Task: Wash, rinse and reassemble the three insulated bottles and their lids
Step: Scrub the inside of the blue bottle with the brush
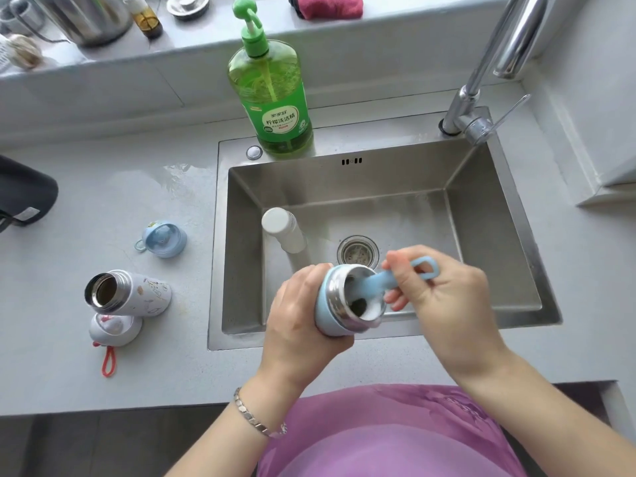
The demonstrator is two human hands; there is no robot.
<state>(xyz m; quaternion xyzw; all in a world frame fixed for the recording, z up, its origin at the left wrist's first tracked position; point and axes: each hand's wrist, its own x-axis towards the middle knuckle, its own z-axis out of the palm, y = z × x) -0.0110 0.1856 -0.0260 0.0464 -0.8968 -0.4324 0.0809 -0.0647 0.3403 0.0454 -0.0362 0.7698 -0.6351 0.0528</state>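
Head view. Table (69, 373), left: white bottle (137, 294), mouth open; white lid (115, 327) with red loop touching its near side; blue lid (163, 239) behind, apart.

Sink (481, 208): green soap bottle (272, 98) on back rim; capped white flask (284, 230) inside, near the left wall.

Over the front rim: left hand (303, 325) wraps blue bottle (327, 318); right hand (444, 294) pinches blue brush (382, 278), head inside the mouth.

Tap (481, 98), far right.

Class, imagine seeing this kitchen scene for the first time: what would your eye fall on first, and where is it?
At the front of the sink, the left hand grips a blue bottle while the right hand holds a blue brush in its mouth. Next comes the tall green soap bottle on the sink's back rim. On the counter to the left, an open white bottle catches the eye.
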